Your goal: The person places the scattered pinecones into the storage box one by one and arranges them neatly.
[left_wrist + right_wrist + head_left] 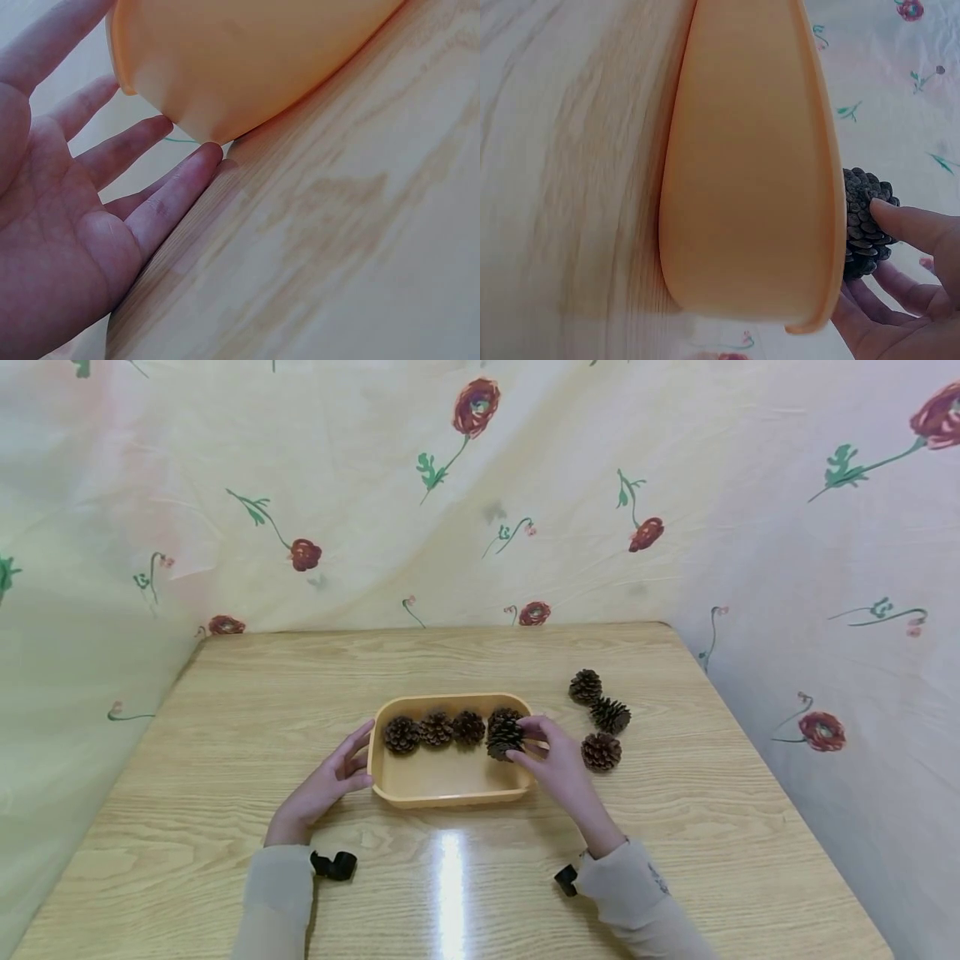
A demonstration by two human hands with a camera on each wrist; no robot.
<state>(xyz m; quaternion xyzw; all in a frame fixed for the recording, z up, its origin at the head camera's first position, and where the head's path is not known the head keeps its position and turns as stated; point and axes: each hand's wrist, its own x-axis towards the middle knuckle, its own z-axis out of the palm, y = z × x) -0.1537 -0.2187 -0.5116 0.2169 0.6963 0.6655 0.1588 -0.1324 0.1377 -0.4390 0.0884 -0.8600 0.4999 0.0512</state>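
Observation:
A yellow-orange plastic container [450, 787] with rounded corners holds a row of brown pine cones, among them one pine cone [402, 735] at the left end and another [468, 727] nearer the middle. My right hand [553, 762] pinches a dark pine cone [862, 225] between thumb and fingers, over the right end of the container. In the right wrist view the container's wall partly hides this cone. At the container's left end, my left hand [330, 785] rests with its fingers spread, fingertips [210, 152] right at the outer wall.
To the right of the container, several pine cones lie on the wooden table [300, 668]: one at the back [585, 687], a tilted cone [611, 716] and a nearer cone [601, 752]. Flowered cloth [360, 527] hangs behind and beside the table.

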